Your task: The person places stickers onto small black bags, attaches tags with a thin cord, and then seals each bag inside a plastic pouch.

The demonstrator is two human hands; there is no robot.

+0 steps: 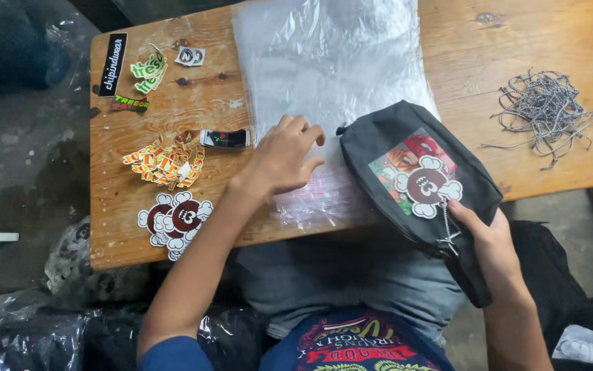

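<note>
**Both hands at pouch and plastic bag**

Knees in grey trousers [324,275] sit closest to cam, under the worktop [173,130] edge. Just above them, right hand [489,237] grips the near end of a black pouch [417,178], thumb & fingers pinching it by a small metal chain w/ a white-and-maroon tag [428,185] clipped on. Pouch is tilted, its far end resting on the worktop, near end hanging off over the lap.

Left hand [284,159], to the left of the pouch, lies palm down w/ fingers loosely spread on a clear plastic bag [324,75] that runs away from it toward the far worktop edge. Fingertips nearly touch the pouch; can't tell if they do.

Left of that hand: heap of orange-yellow stickers [166,161], a small dark strip [226,138] just beside the wrist, and round maroon-white stickers [175,221] nearer the front edge. Further off, green stickers [148,70] & a black label [112,64].

Well past the right hand, far right: tangle of grey speckled cords [544,110].
</note>
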